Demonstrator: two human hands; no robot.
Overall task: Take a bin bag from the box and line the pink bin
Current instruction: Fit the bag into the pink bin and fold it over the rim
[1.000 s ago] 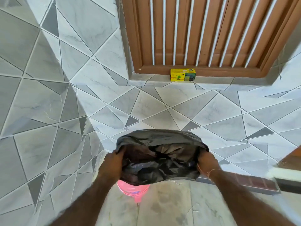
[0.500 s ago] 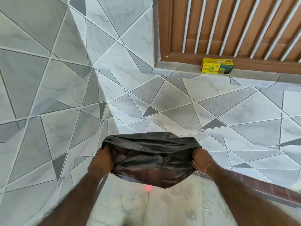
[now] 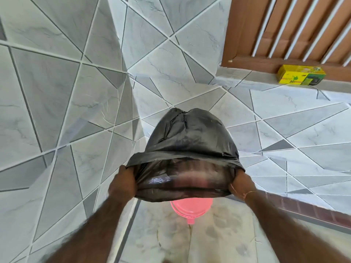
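Note:
A black bin bag (image 3: 190, 149) billows out away from me, its mouth held wide between both hands. My left hand (image 3: 122, 184) grips the mouth's left edge and my right hand (image 3: 241, 184) grips its right edge. Below the bag, the pink bin (image 3: 190, 207) shows only its near rim and a small tab; the bag hides the rest. The yellow and green bin-bag box (image 3: 301, 75) lies on the door sill at the upper right.
Grey geometric tiles cover the floor and the wall (image 3: 57, 92) on the left, which meet in a corner behind the bag. A brown slatted wooden door (image 3: 284, 29) stands at the upper right. A dark red-brown strip (image 3: 303, 209) runs along the floor at right.
The view has swung left, so the box and door sit further right. The bag has puffed up and ballooned forward from a flat stretched shape, and the pink bin's rim shows again beneath it.

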